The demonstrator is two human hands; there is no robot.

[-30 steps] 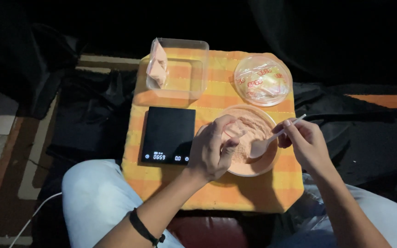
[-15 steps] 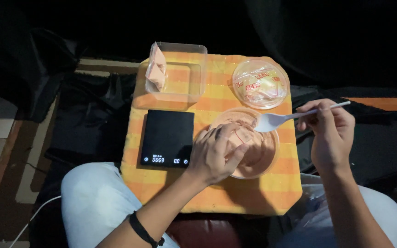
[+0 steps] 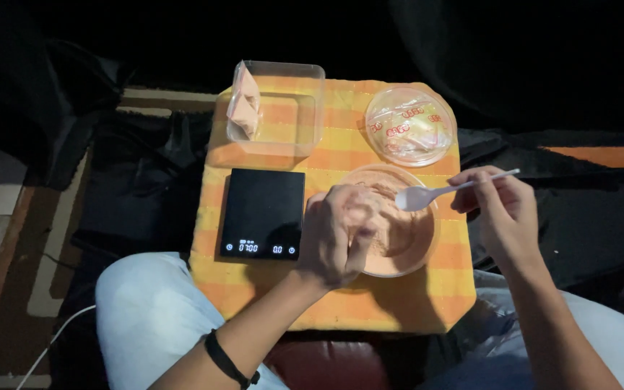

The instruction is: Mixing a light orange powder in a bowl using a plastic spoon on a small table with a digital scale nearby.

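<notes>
1. The left hand (image 3: 337, 235) is curling over the bowl (image 3: 413, 253) of pinkish powder; whether its fingers are pinching anything, I cannot tell.
2. The right hand (image 3: 500, 213) is gripping a white spoon (image 3: 435, 193) above the bowl.
3. A black scale (image 3: 263, 213) is sitting just left; a clear tub (image 3: 283, 108) and lidded dish (image 3: 411, 126) are lying behind.
4. The bowl is sitting near the cloth's (image 3: 341, 303) right edge.

black scale (image 3: 263, 213), clear tub (image 3: 277, 108) (bagged powder), lidded dish (image 3: 411, 126)

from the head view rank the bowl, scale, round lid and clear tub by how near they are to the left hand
1. Bowl: under the left hand.
2. Scale: just left of it.
3. Round lid at back right and clear tub at back left: farthest, too close to call.
</notes>
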